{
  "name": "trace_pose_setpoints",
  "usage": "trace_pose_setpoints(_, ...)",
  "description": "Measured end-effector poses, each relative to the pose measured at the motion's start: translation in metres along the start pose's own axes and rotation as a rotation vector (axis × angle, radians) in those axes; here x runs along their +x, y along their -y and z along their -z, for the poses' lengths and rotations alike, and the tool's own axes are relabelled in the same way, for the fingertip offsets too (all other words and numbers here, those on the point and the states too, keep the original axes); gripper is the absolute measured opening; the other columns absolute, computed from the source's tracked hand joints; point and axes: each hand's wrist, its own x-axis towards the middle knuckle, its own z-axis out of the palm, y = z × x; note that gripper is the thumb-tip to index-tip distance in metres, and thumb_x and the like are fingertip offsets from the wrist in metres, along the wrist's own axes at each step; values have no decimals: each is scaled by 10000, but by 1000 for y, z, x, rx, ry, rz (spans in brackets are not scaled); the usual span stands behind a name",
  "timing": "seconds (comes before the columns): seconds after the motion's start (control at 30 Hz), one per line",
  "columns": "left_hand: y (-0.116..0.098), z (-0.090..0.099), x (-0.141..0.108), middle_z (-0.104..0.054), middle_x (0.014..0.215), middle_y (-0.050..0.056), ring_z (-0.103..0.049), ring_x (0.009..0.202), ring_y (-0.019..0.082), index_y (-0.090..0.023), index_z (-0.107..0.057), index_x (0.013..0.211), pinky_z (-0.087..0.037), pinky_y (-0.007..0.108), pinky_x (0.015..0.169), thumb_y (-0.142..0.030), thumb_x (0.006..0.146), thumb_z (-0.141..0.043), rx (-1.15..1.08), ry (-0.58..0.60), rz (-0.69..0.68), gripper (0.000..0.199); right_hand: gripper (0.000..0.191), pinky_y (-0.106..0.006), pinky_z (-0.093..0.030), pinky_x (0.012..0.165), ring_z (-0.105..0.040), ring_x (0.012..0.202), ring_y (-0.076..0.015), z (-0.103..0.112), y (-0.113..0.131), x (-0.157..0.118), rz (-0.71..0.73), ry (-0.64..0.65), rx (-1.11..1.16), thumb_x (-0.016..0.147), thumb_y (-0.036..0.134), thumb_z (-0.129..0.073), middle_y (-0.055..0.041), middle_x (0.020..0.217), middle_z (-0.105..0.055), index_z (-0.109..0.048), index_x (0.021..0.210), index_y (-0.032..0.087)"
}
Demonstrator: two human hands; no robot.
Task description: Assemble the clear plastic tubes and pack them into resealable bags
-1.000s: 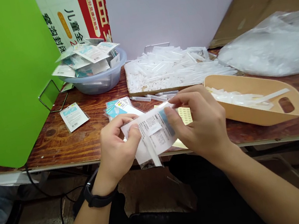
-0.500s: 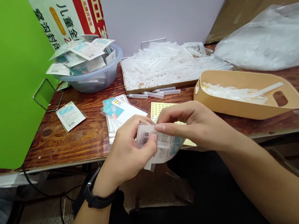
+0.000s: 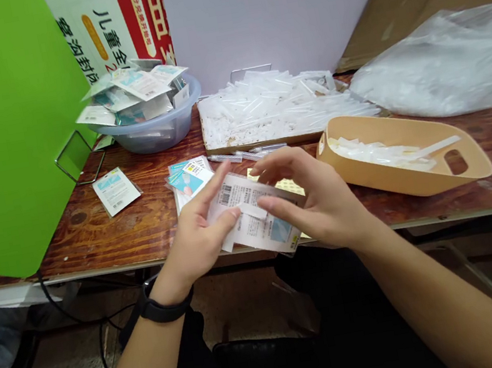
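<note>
Left hand (image 3: 199, 240): held spread, printed plastic packet (image 3: 251, 215) supported against fingers (barcode uppermost).
Right hand (image 3: 310, 198): spread, pinch just released, fingertips kept beside packet's right edge.

Bench (image 3: 94, 242), varnished wood, carries: pale blue basin (image 3: 155, 138) heaped with packets, rear left; lone packet (image 3: 116, 191); packet stack (image 3: 189, 184); label sheet (image 3: 272, 170); shallow tray (image 3: 262, 145) of clear plastic tubes; tan plastic tub (image 3: 459, 178); plastic bag (image 3: 445, 69).

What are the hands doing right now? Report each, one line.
Left hand: open, fingers spread, touching a barcoded plastic packet.
Right hand: fingertips at the packet's edge; cannot tell whether it grips.
</note>
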Motion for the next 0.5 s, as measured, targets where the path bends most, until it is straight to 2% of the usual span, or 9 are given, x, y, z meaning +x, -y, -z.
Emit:
trace_pose_setpoints(0.07, 2, 3, 1, -596, 1292, 2, -503, 1229, 228, -291, -639, 1173, -364, 351, 1047, -204, 793, -650, -96, -8, 73, 391, 335, -356, -484, 877, -577, 1022, -211, 2, -2, -1, 156, 89, -70, 792, 263, -675, -85, 1097, -597, -573, 1107, 212)
trace_pose_setpoints(0.13, 2, 4, 2, -666, 1174, 10, -573, 1126, 220, -267, -703, 1052, -418, 341, 982, -189, 760, -674, -177, -25, 144, 304, 223, -351, -487, 887, -577, 1050, -206, 3, -5, -1, 228, 145, -126, 819, 228, -650, -85, 1117, -592, -621, 1040, 228)
trace_pose_setpoints(0.2, 1, 3, 4, -697, 1094, 14, -614, 1024, 201, -247, -726, 983, -462, 313, 898, -162, 730, -680, -253, -49, 203, 271, 97, -350, -493, 866, -589, 1026, -197, 2, -8, 0, 260, 136, -175, 850, 185, -606, -81, 1107, -600, -658, 920, 226)
trace_pose_setpoints(0.37, -1, -4, 8, -709, 1004, 25, -623, 779, 128, -195, -732, 926, -479, 246, 719, -110, 669, -671, -321, -132, 293, 278, 120, -425, -447, 897, -554, 1006, -227, -10, -4, -1, 366, 67, -274, 849, 106, -558, -64, 935, -666, -625, 822, 201)
trace_pose_setpoints(0.43, 1, -4, 12, -708, 941, 25, -603, 694, 110, -182, -718, 935, -471, 236, 655, -113, 644, -681, -328, -214, 305, 301, 143, -411, -446, 882, -540, 990, -224, -15, 6, -4, 382, 155, -265, 845, 66, -522, -63, 897, -670, -603, 824, 182)
trace_pose_setpoints(0.5, 4, 1, 17, -697, 874, 20, -595, 665, 109, -173, -693, 965, -473, 239, 635, -134, 635, -692, -318, -340, 263, 333, 156, -366, -460, 836, -544, 950, -206, -16, 18, -9, 394, 347, -187, 843, 44, -497, -62, 868, -666, -585, 811, 168)
